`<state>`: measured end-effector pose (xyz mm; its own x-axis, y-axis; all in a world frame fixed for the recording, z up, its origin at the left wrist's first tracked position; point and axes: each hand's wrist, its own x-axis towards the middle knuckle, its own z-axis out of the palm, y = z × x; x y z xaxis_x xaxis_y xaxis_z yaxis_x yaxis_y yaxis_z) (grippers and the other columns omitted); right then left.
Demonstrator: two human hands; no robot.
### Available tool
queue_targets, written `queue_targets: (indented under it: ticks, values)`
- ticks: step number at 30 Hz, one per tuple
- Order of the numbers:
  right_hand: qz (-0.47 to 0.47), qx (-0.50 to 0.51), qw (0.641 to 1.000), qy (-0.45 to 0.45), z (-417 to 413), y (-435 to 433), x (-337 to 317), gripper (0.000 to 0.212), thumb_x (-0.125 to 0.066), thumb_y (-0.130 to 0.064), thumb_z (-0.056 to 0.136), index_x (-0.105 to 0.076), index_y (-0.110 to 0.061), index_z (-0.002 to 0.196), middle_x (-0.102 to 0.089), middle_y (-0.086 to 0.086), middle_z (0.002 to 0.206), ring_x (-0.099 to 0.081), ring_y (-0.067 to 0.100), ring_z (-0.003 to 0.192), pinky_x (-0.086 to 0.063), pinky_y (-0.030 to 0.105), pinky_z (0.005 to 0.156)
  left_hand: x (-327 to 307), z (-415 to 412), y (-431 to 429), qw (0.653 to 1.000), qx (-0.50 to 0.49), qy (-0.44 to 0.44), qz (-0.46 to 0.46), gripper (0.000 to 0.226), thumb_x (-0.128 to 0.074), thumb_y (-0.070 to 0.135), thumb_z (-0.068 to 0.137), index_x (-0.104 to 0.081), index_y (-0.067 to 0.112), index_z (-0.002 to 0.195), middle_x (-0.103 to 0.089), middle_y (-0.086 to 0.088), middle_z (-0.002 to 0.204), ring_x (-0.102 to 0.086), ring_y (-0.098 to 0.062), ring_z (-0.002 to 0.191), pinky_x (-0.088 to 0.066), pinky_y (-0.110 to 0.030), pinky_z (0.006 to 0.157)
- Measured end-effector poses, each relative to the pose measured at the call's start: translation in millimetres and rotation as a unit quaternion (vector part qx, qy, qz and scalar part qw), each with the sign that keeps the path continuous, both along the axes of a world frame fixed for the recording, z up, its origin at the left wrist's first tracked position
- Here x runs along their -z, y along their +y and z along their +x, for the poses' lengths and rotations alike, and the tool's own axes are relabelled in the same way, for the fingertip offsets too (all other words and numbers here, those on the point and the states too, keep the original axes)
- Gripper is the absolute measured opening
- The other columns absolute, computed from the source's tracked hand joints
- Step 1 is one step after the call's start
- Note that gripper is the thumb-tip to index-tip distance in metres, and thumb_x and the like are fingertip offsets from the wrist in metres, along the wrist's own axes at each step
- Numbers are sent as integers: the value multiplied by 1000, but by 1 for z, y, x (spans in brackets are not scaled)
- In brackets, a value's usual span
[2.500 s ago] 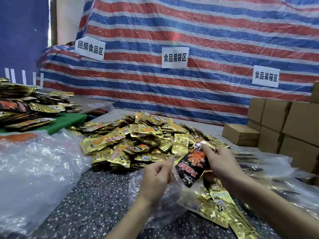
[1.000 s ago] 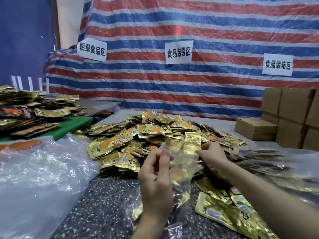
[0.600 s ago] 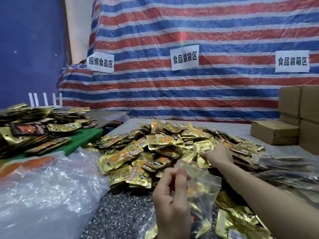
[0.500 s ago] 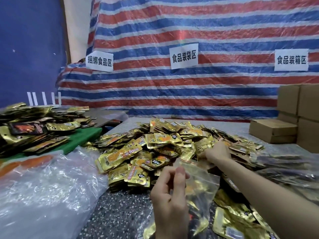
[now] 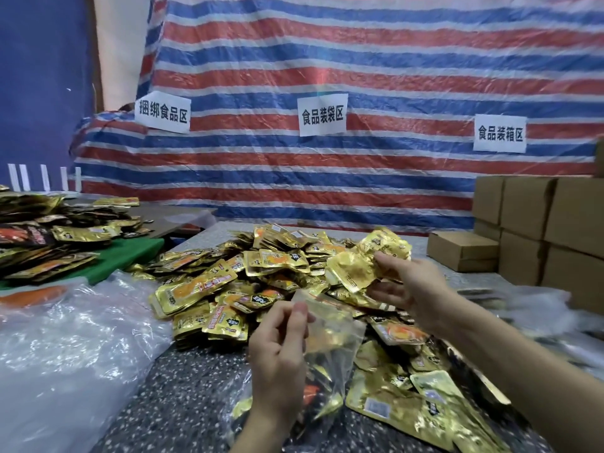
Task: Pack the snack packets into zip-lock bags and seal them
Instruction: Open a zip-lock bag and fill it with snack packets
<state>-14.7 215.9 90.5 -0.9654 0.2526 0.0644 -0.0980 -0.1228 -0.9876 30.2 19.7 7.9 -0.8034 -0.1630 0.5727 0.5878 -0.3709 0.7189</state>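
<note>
Zip-lock bag (image 5: 330, 341) is held upright by its top edge, pinched between thumb and fingers of the left hand (image 5: 281, 361). The bag body hangs below the pinch over the speckled table (image 5: 183, 397). Judged reason: the mouth is kept uppermost and presented toward the other hand so that packets can be dropped in. Some contents are already seen through the clear film, among them a dark packet with red print low in the bag. Whether the mouth is parted cannot be told, as the film is too clear. The right hand (image 5: 411, 286) is closed round a small clutch of gold snack packets (image 5: 356, 273), lifted just off the loose pile of packets (image 5: 255, 276); the exact count is not clear. The held packets lie above and to the right of the bag mouth, near it but apart, not yet inserted. Bag judged part-filled; the seal is not yet pressed. Cardboard boxes (image 5: 539, 230) are noted at far right, and crumpled clear plastic sheeting (image 5: 65, 354) at left.
</note>
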Motion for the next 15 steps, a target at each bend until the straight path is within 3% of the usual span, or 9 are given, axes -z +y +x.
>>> queue_targets:
  ticks: [3,6,8,10,12,15]
  values:
    - [37,-21,999,28,25,-10,4,31,-71,-20,88,-62,-1,112,-78,13,93,-76,30,86,-63,43,71,0,0,0,1000,1,-7,12,33,-57,27,96,-58,3,74,-59,8,58,-55,1,48,-48,-12,46]
    - [138,-10,990,34,45,-26,14,25,-73,-23,87,-66,-9,106,-78,6,91,-75,25,89,-56,54,91,-1,2,-1,1000,-5,-7,5,32,-57,26,96,-59,3,74,-56,7,57,-52,2,47,-45,-10,45]
    - [187,-14,982,22,55,-35,16,23,-76,-27,85,-68,-13,102,-78,0,88,-74,22,90,-55,54,94,-1,2,-1,1000,-10,-3,-9,31,-54,25,96,-58,3,76,-57,6,58,-53,1,48,-47,-12,45]
    - [206,-29,978,-4,62,-43,13,42,-80,-32,81,-66,-9,113,-77,4,99,-71,22,96,-55,52,94,0,2,-1,1000,-12,-5,-24,30,-54,28,97,-62,12,73,-59,5,60,-55,-1,51,-50,-21,46]
    - [228,-46,972,-26,67,-46,10,63,-80,-37,80,-56,-7,129,-71,8,114,-68,23,101,-55,49,93,-1,1,-2,999,-15,-7,-29,32,-55,32,98,-64,19,71,-60,4,61,-55,-4,52,-49,-21,48]
    - [284,-60,957,-23,69,-43,6,31,-75,-35,86,-63,-18,109,-75,-1,100,-69,19,94,-57,47,89,-3,1,-4,1000,-10,4,-20,29,-55,35,95,-66,21,72,-61,2,63,-55,-5,54,-47,-17,51]
